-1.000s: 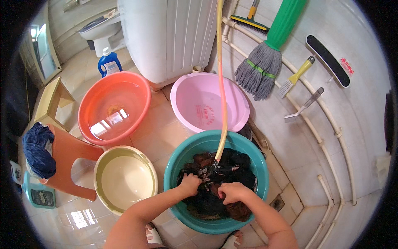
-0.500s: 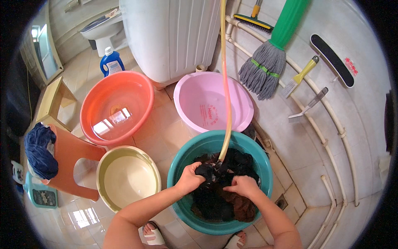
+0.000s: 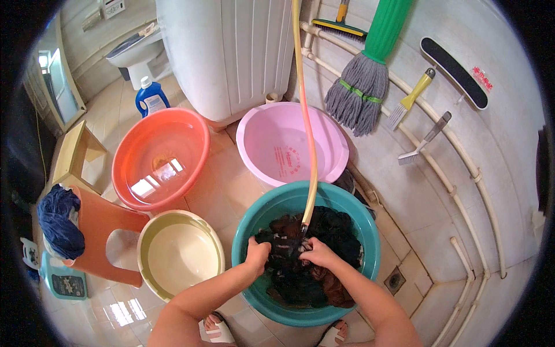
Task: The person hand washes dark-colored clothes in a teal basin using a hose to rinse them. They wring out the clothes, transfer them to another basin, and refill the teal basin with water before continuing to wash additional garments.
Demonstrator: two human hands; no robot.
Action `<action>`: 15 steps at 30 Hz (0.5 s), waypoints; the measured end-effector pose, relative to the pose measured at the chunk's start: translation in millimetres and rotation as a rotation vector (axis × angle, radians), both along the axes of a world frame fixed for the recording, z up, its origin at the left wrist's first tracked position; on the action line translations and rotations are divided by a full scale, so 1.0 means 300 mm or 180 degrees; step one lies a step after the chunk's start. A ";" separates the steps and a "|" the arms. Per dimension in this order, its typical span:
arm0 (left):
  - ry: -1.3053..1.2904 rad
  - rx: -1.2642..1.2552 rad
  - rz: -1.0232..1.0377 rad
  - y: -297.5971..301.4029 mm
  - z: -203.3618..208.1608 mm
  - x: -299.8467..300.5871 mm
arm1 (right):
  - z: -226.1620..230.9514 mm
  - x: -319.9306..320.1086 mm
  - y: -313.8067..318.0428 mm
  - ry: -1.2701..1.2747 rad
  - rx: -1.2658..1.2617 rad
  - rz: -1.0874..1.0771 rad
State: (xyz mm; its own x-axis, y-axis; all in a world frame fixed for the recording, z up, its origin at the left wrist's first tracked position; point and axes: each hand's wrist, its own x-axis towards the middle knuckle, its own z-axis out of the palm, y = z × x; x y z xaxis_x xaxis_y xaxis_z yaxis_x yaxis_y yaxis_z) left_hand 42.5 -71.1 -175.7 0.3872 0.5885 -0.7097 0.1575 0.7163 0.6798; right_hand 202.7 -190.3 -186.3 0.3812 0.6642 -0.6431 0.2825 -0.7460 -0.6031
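Note:
A piece of black cloth (image 3: pixel 282 247) is stretched between my hands inside the teal basin (image 3: pixel 245 228). At its left end my left hand (image 3: pixel 258 253) is closed on it, beside the basin's left wall. Near the middle of the basin my right hand (image 3: pixel 319 253) pinches the other end. Underneath lies a wet heap of black clothing (image 3: pixel 341 231), with brown cloth (image 3: pixel 339 295) showing at the near right. The yellowish hose (image 3: pixel 312 173) hangs down from above, its mouth just over the cloth between my hands. My fingertips are partly hidden in the folds.
Beyond stand a pink basin (image 3: pixel 254 130) and an orange basin (image 3: pixel 121 156) holding water. A cream basin (image 3: pixel 217 237) and an orange stool (image 3: pixel 107 231) with blue cloth (image 3: pixel 59 222) are to the left. The mop (image 3: pixel 361 87) and brushes (image 3: pixel 411 98) hang on the right wall.
My left hand has moved down and left, my right hand up and left. The black cloth is now drawn out between them under the hose. The view has shifted slightly.

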 end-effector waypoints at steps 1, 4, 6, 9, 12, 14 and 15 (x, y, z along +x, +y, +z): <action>0.0058 -0.0007 -0.0035 -0.011 -0.008 0.020 | -0.050 0.000 -0.007 0.0003 0.0120 -0.0323; 0.0196 0.0355 -0.0454 -0.024 -0.146 0.051 | -0.069 -0.017 0.015 -0.0135 0.0473 -0.0971; 0.0491 0.0521 -0.0701 -0.044 -0.134 0.086 | -0.043 -0.029 0.017 -0.0117 0.0737 -0.1215; 0.0894 0.0442 -0.1052 -0.058 -0.104 0.098 | -0.094 -0.035 0.031 -0.0019 0.0863 -0.1229; 0.0485 -0.0006 -0.0992 -0.043 -0.175 0.102 | -0.129 -0.078 0.019 0.0149 0.1555 -0.0855; 0.0047 -0.0314 -0.0831 -0.019 -0.214 0.104 | -0.060 -0.148 0.023 0.0367 0.2123 -0.0580; -0.0237 -0.0716 -0.0998 0.011 -0.301 0.101 | -0.034 -0.184 0.021 0.0443 0.2196 -0.0430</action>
State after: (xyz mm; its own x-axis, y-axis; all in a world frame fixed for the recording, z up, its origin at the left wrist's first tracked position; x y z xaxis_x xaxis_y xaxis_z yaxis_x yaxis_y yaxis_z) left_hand 72.7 -67.7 -266.0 0.5787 0.2664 -0.7708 0.3486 0.7737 0.5290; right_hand 147.5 -183.9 -196.4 0.4338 0.8897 -0.1422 0.1006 -0.2046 -0.9737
